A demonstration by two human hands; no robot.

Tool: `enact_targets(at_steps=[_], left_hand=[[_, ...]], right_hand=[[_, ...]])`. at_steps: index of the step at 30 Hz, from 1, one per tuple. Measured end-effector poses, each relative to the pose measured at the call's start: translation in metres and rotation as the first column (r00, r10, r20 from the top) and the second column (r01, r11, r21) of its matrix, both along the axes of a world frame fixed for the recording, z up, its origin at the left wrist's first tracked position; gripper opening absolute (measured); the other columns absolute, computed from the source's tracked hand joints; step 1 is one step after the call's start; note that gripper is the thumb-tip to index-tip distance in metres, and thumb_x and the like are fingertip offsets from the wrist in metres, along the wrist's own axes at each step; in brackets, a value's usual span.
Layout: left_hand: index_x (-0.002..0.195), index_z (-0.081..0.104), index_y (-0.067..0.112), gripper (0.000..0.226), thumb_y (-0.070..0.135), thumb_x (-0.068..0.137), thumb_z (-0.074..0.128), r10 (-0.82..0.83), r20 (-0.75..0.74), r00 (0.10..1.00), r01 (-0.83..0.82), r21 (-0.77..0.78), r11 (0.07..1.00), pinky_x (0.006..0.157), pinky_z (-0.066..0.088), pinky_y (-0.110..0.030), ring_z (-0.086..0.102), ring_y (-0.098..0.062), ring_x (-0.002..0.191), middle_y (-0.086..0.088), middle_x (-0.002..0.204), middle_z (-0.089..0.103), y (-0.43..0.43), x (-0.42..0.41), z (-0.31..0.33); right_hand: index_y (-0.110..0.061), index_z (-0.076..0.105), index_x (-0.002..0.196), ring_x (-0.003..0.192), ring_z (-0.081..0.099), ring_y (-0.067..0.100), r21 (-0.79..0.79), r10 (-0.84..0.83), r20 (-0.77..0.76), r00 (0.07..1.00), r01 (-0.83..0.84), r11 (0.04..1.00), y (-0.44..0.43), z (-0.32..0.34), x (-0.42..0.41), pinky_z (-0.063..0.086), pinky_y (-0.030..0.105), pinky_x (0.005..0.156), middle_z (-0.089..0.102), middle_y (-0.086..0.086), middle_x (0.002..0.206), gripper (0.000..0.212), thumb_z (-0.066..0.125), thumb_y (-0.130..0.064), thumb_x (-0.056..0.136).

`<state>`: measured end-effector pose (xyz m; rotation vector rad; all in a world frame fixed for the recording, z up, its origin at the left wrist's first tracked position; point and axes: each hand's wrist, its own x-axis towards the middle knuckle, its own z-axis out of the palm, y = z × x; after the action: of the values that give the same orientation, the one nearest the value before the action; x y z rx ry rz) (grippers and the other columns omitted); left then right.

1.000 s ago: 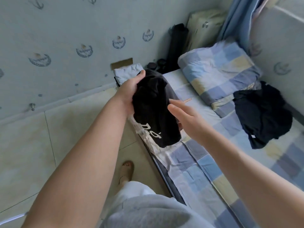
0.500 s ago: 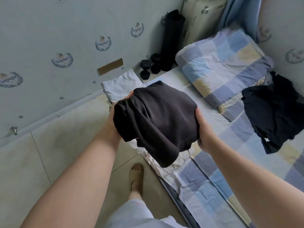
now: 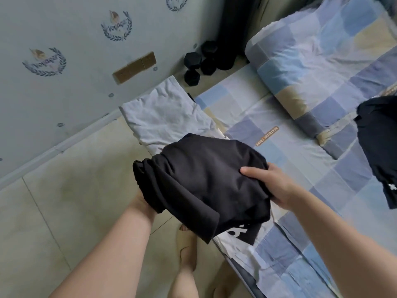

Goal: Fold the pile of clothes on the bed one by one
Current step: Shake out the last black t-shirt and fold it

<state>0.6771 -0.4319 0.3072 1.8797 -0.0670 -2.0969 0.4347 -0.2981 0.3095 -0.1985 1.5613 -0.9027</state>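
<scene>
My right hand (image 3: 272, 186) grips the folded black garment (image 3: 204, 186) above the bed's (image 3: 300, 164) left edge. My left hand (image 3: 142, 204) is under it, grip hidden. A grey piece (image 3: 165, 117) lies folded farther along; the dark pile (image 3: 380, 143) on the right is still unfolded.

On the wall (image 3: 81, 22), "Voyager" in script inside each wreath emblem (image 3: 117, 26), printed several times over. On the bed sheet (image 3: 300, 168), a tan tag (image 3: 267, 136) with small capitals, too blurred to read. On the black garment (image 3: 204, 186), large white print (image 3: 238, 230), cut off and unreadable. On the dark clothes (image 3: 380, 143), a small white mark (image 3: 392, 187).
</scene>
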Motion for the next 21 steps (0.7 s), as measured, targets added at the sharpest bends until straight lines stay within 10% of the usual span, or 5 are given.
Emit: enact_targets(at_steps=[2,4,7,15,21], left_hand=[[0.155,0.010,0.007,0.049,0.027,0.111,0.009,-0.159,0.163,0.974,0.158,0.017,0.987,0.078,0.050,-0.013,0.061,0.006,0.094,-0.013,0.165,0.017,-0.009,-0.009,-0.018],[0.156,0.015,0.015,0.048,0.031,0.111,0.021,-0.553,0.537,0.637,0.703,-0.110,0.703,0.111,0.032,-0.031,0.041,-0.022,0.135,-0.014,0.163,0.020,-0.013,0.000,-0.060],[0.114,0.057,0.020,0.020,0.026,0.108,0.039,0.086,0.157,0.984,-0.087,0.000,0.996,0.088,0.047,-0.039,0.059,-0.028,0.098,-0.017,0.134,0.059,-0.027,0.011,-0.119],[0.129,0.066,0.021,0.076,0.078,0.084,0.045,-0.155,-0.256,0.954,0.133,-0.101,0.986,0.105,0.045,-0.053,0.063,-0.035,0.119,-0.012,0.126,0.069,-0.030,0.054,-0.090],[0.139,0.050,0.026,0.056,0.022,0.088,0.072,-0.548,0.434,0.715,0.674,-0.219,0.706,0.074,0.052,-0.031,0.064,-0.018,0.104,0.000,0.131,0.062,-0.023,0.050,-0.087]], right_hand=[[-0.015,0.070,0.111,0.095,0.074,0.023,-0.012,0.047,-0.225,0.973,-0.051,0.999,-0.031,-0.014,-0.010,0.057,0.039,0.091,0.077,0.005,0.103,0.049,0.089,-0.030,0.068],[-0.022,0.067,0.111,0.094,0.069,0.015,0.076,0.185,-0.505,0.843,-0.171,0.982,-0.060,-0.039,-0.013,0.053,0.032,0.088,0.073,-0.005,0.103,0.041,0.085,-0.036,0.078],[-0.021,0.059,0.126,0.099,0.057,0.016,0.163,0.312,-0.665,0.678,-0.276,0.947,-0.089,-0.080,-0.006,0.043,0.030,0.085,0.060,-0.008,0.106,0.047,0.076,-0.040,0.086],[-0.029,0.060,0.127,0.100,0.060,0.013,0.029,0.346,-0.742,0.574,-0.488,0.872,-0.117,-0.059,-0.008,0.044,0.027,0.085,0.064,-0.013,0.102,0.038,0.072,-0.028,0.091],[-0.034,0.023,0.155,0.142,0.033,0.032,0.401,0.624,-0.753,0.211,-0.604,0.688,-0.130,-0.063,0.011,0.023,0.051,0.116,0.040,0.003,0.154,0.071,0.062,-0.036,0.096]])
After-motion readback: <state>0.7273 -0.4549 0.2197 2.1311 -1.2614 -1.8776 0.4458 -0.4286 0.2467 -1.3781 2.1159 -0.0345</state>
